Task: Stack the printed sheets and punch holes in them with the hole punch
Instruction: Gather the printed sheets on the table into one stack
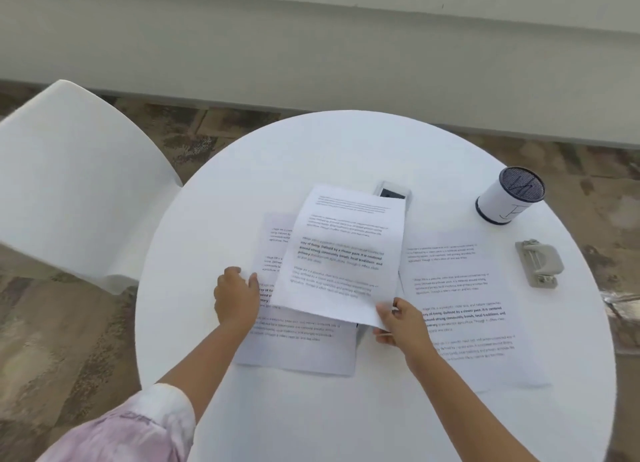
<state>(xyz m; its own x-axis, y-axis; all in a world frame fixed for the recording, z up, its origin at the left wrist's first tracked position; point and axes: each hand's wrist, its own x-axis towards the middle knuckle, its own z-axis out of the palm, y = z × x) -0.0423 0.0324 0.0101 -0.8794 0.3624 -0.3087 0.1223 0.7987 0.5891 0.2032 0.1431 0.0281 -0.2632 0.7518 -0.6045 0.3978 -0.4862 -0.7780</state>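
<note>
Stacking only begun. One printed sheet (341,253) is lifted above the round white tabletop (346,409). The right hand (401,324) has its grip pinched on the sheet's near right corner. The left hand (237,297) is at the sheet's near left edge, thumb toward the paper; cannot tell whether its grip is pinching that sheet or just steadying it.

A second sheet (294,340) lies flat underneath, partly covered. A third sheet (464,305) lies flat to the right, apart from the others, not yet gathered.

The hole punch (538,262) sits near the right edge, untouched, well apart from the papers. By my judgement all punching is left to do.

Writing: paragraphs with some bold lines, too blurred to read with confidence. A white cylindrical container (507,196) with a dark top bears a thin drawn mark, unreadable. The pink sleeve (138,427) shows lettering, illegible.
</note>
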